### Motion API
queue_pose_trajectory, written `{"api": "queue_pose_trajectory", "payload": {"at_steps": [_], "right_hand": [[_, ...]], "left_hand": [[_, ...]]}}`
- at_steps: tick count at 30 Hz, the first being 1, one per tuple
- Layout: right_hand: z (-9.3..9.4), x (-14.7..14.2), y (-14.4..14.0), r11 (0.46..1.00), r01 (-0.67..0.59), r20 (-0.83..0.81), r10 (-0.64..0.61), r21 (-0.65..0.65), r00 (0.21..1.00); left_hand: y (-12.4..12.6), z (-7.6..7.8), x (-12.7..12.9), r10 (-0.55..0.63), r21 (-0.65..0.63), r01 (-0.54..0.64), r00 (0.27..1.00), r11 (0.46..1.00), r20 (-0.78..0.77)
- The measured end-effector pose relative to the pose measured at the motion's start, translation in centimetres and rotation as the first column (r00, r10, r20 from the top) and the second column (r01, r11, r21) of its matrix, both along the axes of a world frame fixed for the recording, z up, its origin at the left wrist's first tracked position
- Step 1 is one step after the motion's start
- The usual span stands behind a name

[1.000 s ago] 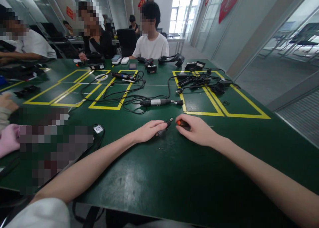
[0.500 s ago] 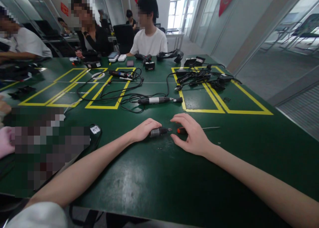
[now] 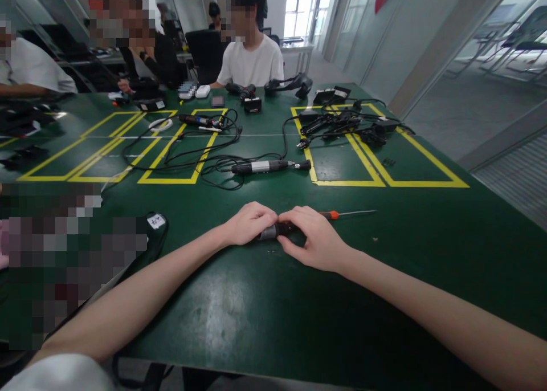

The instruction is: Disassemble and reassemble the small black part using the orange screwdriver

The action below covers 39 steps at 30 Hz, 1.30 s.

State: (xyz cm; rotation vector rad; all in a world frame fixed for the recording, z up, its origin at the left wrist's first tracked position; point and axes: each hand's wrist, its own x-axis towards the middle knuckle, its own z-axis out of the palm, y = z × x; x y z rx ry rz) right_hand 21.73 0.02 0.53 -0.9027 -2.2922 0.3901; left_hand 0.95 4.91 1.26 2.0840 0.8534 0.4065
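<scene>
Both of my hands are at a short grey-and-black cylindrical tool piece [image 3: 269, 233] lying low over the green table [image 3: 239, 300]. My left hand [image 3: 250, 224] grips its grey rear end, thumb along the top. Around the black front end, the fingers and thumb of my right hand [image 3: 314, 238] are closed, hiding its tip. A screwdriver [image 3: 333, 215] with an orange-and-black handle lies just behind my right hand, its thin shaft pointing right. Beyond the hands rests a grey-and-black pen-shaped electric screwdriver [image 3: 265, 167] with its cord.
Yellow tape [image 3: 423, 183] marks rectangles on the table. Black cables and adapters [image 3: 342, 123] lie in a heap at the back right. Another corded tool [image 3: 199, 120] sits at the back left. Several people sit around the table, including one in a white shirt [image 3: 252, 60].
My right hand has moved left and closed over the black front of the tool piece, covering the metal tip. More of the orange-handled screwdriver now shows. The view has shifted slightly.
</scene>
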Motion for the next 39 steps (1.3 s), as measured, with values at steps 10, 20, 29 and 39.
{"api": "queue_pose_trajectory", "payload": {"at_steps": [10,20,29,39], "right_hand": [[-0.23,-0.03,0.08,1.0,-0.01,0.014,0.01,0.009,1.0],[-0.3,-0.13,0.14,0.999,-0.011,0.038,0.009,0.049,0.999],[-0.25,-0.28,0.09,1.0,0.003,0.047,-0.004,0.027,0.999],[-0.66,-0.11,0.26,0.998,0.062,0.064,-0.06,-0.024,0.996]], "left_hand": [[-0.11,0.02,0.12,0.026,0.023,-0.025,0.999,0.999,-0.039],[-0.09,0.19,0.2,0.026,0.034,-0.024,0.998,0.999,-0.058],[-0.15,0.21,0.26,0.024,0.053,-0.02,0.996,0.998,-0.084],[-0.43,0.43,0.61,0.074,0.063,-0.068,0.993,0.996,-0.095]]}}
